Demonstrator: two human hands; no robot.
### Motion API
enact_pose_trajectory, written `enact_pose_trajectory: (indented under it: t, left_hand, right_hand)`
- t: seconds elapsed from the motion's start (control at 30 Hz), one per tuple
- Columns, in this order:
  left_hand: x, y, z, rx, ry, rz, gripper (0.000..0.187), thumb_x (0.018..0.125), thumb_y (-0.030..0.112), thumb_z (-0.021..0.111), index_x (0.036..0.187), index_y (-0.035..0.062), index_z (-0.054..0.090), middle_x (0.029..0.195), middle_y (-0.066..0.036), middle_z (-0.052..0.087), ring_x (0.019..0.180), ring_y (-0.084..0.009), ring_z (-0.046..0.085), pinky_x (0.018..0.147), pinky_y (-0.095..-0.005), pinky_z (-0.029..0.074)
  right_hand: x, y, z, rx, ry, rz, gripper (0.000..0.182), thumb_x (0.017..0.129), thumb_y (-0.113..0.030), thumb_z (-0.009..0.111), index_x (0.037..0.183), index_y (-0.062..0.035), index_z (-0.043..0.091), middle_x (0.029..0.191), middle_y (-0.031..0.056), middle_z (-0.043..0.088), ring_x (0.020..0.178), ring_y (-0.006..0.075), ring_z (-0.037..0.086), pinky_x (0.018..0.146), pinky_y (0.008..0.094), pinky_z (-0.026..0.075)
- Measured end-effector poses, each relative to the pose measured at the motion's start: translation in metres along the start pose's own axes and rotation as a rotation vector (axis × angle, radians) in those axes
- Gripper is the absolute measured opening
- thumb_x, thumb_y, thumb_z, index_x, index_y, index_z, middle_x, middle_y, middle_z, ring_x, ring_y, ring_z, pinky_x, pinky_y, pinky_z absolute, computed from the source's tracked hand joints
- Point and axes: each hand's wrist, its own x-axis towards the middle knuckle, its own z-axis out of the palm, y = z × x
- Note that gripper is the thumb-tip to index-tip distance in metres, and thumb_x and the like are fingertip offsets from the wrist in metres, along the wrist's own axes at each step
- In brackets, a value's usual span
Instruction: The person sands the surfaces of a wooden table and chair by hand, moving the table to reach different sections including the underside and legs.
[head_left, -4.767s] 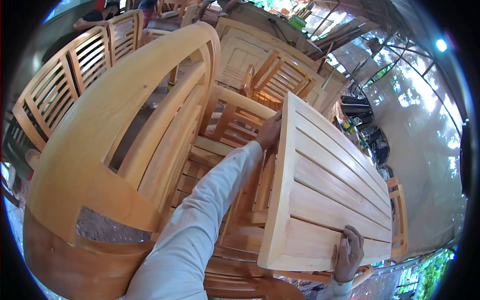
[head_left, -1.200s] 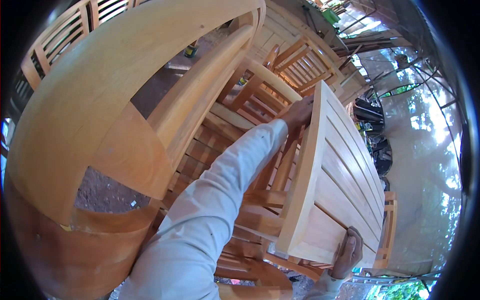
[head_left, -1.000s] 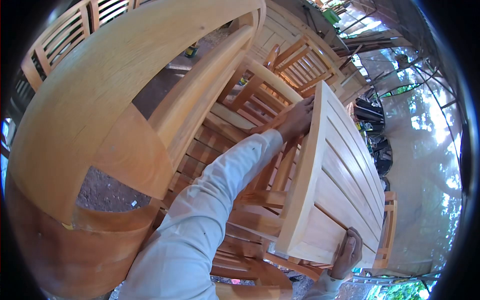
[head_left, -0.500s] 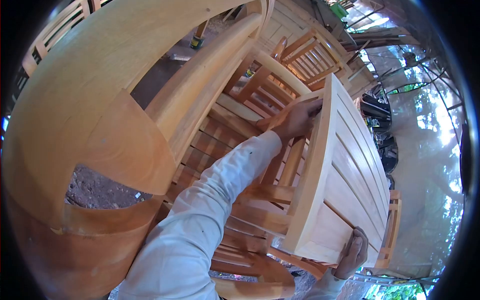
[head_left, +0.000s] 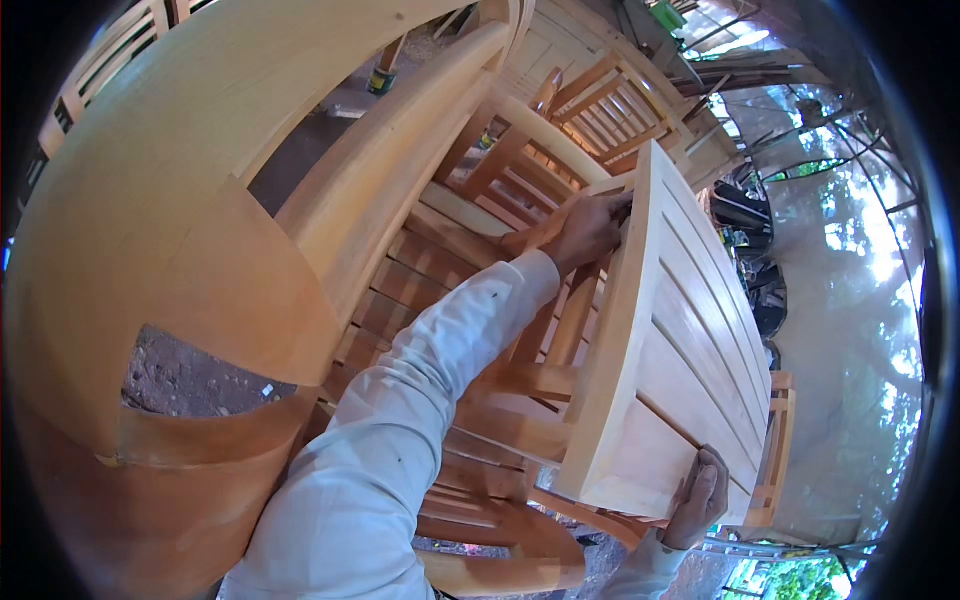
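Gripping the pale slatted wooden tabletop (head_left: pixel 680 340) at both ends keeps it tilted. Left hand (head_left: pixel 588 228) clamps its far edge, right hand (head_left: pixel 700 495) its near corner, beside stacked chairs (head_left: pixel 470 260)

long pale-grey sleeves (head_left: pixel 400 420) — cuffed wrists

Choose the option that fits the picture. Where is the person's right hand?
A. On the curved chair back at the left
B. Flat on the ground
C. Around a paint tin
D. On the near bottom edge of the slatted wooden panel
D: the right hand grips the near lower edge of the slatted wooden panel, fingers curled over it.
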Motion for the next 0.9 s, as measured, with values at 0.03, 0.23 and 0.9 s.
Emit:
enact_pose_trajectory:
  t: [0.03,0.23,0.9]
  left_hand:
    - [-0.008,-0.001,-0.004,-0.032,0.024,0.018,0.039,0.097,0.011,0.062,0.136,0.0136,0.068,0.107,-0.025,0.073,0.087,-0.0289,0.075,0.082,-0.0396,0.057]
    - [-0.048,-0.056,-0.035,0.183,-0.041,-0.269,0.038,0.099,0.012,0.063,0.136,0.0153,0.069,0.110,-0.026,0.072,0.089,-0.0268,0.075,0.080,-0.0373,0.056]
    - [-0.027,-0.039,-0.012,0.061,0.043,-0.005,0.036,0.098,0.013,0.065,0.133,0.0150,0.070,0.109,-0.021,0.074,0.095,-0.0305,0.075,0.085,-0.0380,0.056]
  right_hand:
    - [0.001,-0.001,0.000,-0.011,-0.002,-0.008,0.037,0.106,-0.019,0.047,0.108,0.0097,0.070,0.118,0.0209,0.070,0.111,0.0312,0.065,0.099,0.0409,0.050]
    - [0.003,-0.005,0.001,-0.007,-0.009,-0.016,0.037,0.106,-0.019,0.047,0.108,0.0097,0.070,0.118,0.0206,0.070,0.111,0.0306,0.065,0.100,0.0409,0.050]
    - [-0.001,-0.006,0.002,0.024,0.000,0.003,0.040,0.107,-0.020,0.045,0.109,0.0109,0.070,0.120,0.0215,0.069,0.113,0.0301,0.065,0.101,0.0398,0.050]
